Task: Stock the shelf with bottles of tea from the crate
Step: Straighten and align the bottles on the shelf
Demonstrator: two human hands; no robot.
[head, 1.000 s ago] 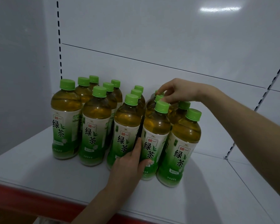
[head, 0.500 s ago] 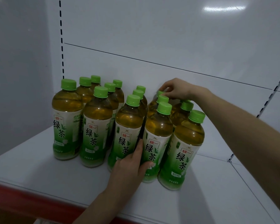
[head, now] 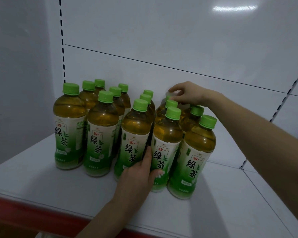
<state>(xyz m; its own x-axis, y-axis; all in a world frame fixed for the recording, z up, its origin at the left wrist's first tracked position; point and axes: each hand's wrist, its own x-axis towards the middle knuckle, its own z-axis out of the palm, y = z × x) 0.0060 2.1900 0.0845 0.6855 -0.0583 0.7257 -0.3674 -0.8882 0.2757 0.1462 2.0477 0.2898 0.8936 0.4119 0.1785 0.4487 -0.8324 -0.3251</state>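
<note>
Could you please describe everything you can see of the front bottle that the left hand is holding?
The front bottle is clear plastic with a green screw cap. It holds amber tea up to its shoulder and wears a white-and-green label with Chinese characters. It stands upright on the white shelf, second from the right in the front row. The left hand grips its lower label, thumb on the front.
</note>
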